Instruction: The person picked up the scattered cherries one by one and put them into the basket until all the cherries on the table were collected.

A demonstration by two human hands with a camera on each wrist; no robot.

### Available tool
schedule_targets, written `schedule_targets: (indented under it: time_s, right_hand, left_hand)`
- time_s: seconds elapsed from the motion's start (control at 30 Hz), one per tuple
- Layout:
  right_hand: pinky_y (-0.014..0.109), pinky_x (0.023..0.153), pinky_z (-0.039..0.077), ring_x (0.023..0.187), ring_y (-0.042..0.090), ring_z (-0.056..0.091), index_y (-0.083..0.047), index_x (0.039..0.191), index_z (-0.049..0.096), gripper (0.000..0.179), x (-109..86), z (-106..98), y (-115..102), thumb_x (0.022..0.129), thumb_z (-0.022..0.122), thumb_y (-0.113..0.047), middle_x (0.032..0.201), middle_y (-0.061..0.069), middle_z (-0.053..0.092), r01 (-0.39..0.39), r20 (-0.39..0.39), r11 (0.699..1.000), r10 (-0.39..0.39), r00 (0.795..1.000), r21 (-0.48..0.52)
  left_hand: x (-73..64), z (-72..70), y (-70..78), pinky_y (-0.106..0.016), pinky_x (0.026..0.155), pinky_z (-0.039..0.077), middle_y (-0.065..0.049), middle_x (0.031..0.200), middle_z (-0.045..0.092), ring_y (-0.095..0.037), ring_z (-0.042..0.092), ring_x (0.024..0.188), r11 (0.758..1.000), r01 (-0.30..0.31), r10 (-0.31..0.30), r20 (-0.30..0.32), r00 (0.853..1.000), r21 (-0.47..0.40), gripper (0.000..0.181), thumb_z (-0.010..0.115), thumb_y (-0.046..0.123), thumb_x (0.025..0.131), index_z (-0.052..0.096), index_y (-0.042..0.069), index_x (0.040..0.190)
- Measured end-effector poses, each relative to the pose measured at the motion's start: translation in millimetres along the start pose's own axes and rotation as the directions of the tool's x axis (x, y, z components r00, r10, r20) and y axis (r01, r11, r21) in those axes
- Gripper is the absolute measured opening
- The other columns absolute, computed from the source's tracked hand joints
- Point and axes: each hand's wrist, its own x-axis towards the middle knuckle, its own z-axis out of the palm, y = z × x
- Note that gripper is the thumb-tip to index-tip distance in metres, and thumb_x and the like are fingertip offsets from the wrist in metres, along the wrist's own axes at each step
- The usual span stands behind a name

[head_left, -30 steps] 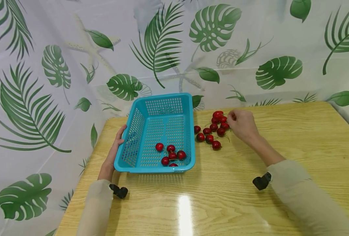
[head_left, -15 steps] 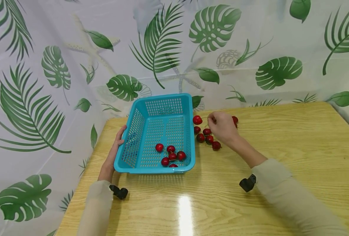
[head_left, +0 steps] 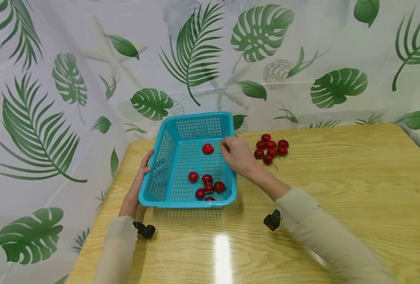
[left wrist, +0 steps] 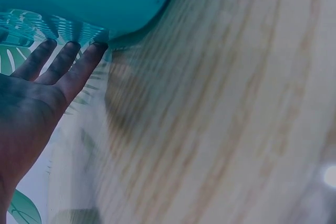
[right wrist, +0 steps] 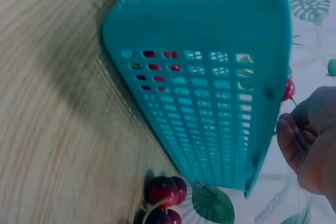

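My right hand point(head_left: 239, 157) is over the right rim of the blue plastic basket point(head_left: 186, 204), pinching a red cherry point(head_left: 208, 148) by its stem. The cherry hangs over the basket's inside; in the right wrist view it shows just past the rim, its stem leading to the fingers. Several cherries point(head_left: 208, 187) lie in the basket's near right part. My left hand point(head_left: 138, 181) rests against the basket's left side, and the left wrist view shows straight fingers point(left wrist: 79, 72) with their tips at the slotted wall.
A loose group of cherries point(head_left: 271, 144) lies on the wooden table point(head_left: 337, 177) right of the basket. Other cherries point(right wrist: 163, 190) sit close to the basket's wall, hidden behind my right hand in the head view. A leaf-printed curtain point(head_left: 295, 35) stands behind the table.
My right hand has moved left from the cherry pile to over the basket, carrying one cherry by its stem. The left hand and the basket have stayed in place.
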Motion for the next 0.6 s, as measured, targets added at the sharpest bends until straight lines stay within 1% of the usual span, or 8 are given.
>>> schedule_targets:
  time_s: [0.03, 0.1, 0.13, 0.23, 0.37, 0.47, 0.57, 0.6]
  right_hand:
    - [0.033, 0.063, 0.048, 0.064, 0.021, 0.052, 0.007, 0.090, 0.068, 0.015, 1.2, 3.7, -1.6, 0.094, 0.054, 0.003, 0.076, 0.014, 0.064, 0.002, 0.016, 1.000, -0.002, 1.000, -0.005]
    - [0.032, 0.063, 0.046, 0.063, 0.020, 0.050, 0.004, 0.086, 0.067, 0.016, 3.2, 10.8, -4.1, 0.094, 0.053, 0.003, 0.072, 0.012, 0.061, 0.008, 0.044, 0.999, -0.007, 0.999, -0.033]
    - [0.032, 0.062, 0.046, 0.063, 0.020, 0.050, 0.003, 0.084, 0.066, 0.016, 3.9, 13.9, -5.2, 0.094, 0.054, 0.003, 0.071, 0.011, 0.060, 0.013, 0.061, 0.998, -0.010, 0.998, -0.054]
    - [0.032, 0.060, 0.047, 0.064, 0.020, 0.052, 0.000, 0.082, 0.066, 0.016, 4.8, 21.9, -6.5, 0.094, 0.055, 0.002, 0.072, 0.009, 0.061, 0.043, 0.102, 0.988, -0.028, 0.994, -0.147]
    - [0.032, 0.053, 0.046, 0.059, 0.019, 0.054, -0.005, 0.075, 0.063, 0.021, 5.9, 29.8, -7.1, 0.094, 0.054, -0.002, 0.067, 0.006, 0.060, 0.077, 0.152, 0.954, -0.033, 0.988, -0.288]
    - [0.032, 0.048, 0.043, 0.055, 0.019, 0.052, -0.009, 0.069, 0.057, 0.027, 6.6, 33.0, -7.2, 0.095, 0.052, -0.004, 0.061, 0.004, 0.055, 0.081, 0.196, 0.932, -0.011, 0.981, -0.353]
    - [0.033, 0.050, 0.045, 0.057, 0.019, 0.053, -0.010, 0.069, 0.056, 0.027, 7.4, 36.1, -6.6, 0.095, 0.051, -0.004, 0.062, 0.004, 0.054, 0.079, 0.258, 0.913, 0.029, 0.966, -0.400]
    - [0.033, 0.051, 0.047, 0.058, 0.019, 0.054, -0.010, 0.071, 0.057, 0.025, 7.6, 37.4, -6.3, 0.095, 0.052, -0.004, 0.062, 0.004, 0.055, 0.085, 0.284, 0.904, 0.042, 0.958, -0.419]
  left_hand:
    - [-6.6, 13.6, 16.9, -0.042, 0.109, 0.027, -0.008, 0.166, 0.002, -0.035, 0.017, 0.146, 0.998, 0.063, -0.062, -0.034, 0.998, 0.027, 0.078, 0.048, 0.035, 0.093, 0.011, 0.026, 0.161]
    - [-13.1, 27.6, 35.5, -0.041, 0.107, 0.028, -0.010, 0.166, -0.002, -0.037, 0.014, 0.147, 0.989, 0.130, -0.126, -0.063, 0.990, 0.066, 0.070, 0.034, 0.026, 0.097, 0.004, 0.024, 0.161]
    - [-15.8, 32.6, 42.3, -0.042, 0.107, 0.028, -0.008, 0.166, -0.002, -0.036, 0.013, 0.147, 0.984, 0.164, -0.158, -0.076, 0.984, 0.071, 0.068, 0.026, 0.020, 0.097, 0.002, 0.024, 0.161]
    - [-17.3, 38.1, 49.3, -0.041, 0.105, 0.029, -0.008, 0.166, -0.002, -0.036, 0.014, 0.146, 0.978, 0.200, -0.194, -0.086, 0.977, 0.066, 0.067, 0.020, 0.014, 0.097, 0.001, 0.023, 0.161]
    - [-17.4, 38.9, 50.6, -0.040, 0.104, 0.030, -0.008, 0.166, -0.001, -0.036, 0.015, 0.146, 0.976, 0.205, -0.199, -0.081, 0.977, 0.068, 0.067, 0.022, 0.016, 0.097, 0.005, 0.027, 0.161]
    - [-17.3, 39.6, 51.0, -0.037, 0.103, 0.032, -0.008, 0.166, -0.001, -0.035, 0.016, 0.145, 0.979, 0.193, -0.188, -0.076, 0.979, 0.065, 0.067, 0.024, 0.018, 0.097, 0.006, 0.030, 0.161]
    - [-15.7, 35.7, 44.9, -0.041, 0.106, 0.030, -0.008, 0.166, -0.001, -0.036, 0.014, 0.146, 0.985, 0.162, -0.158, -0.076, 0.985, 0.057, 0.068, 0.026, 0.019, 0.097, 0.005, 0.027, 0.161]
    - [-15.6, 32.6, 41.1, -0.043, 0.108, 0.029, -0.008, 0.166, 0.000, -0.036, 0.015, 0.147, 0.990, 0.137, -0.136, -0.059, 0.989, 0.030, 0.069, 0.030, 0.022, 0.096, 0.007, 0.027, 0.161]
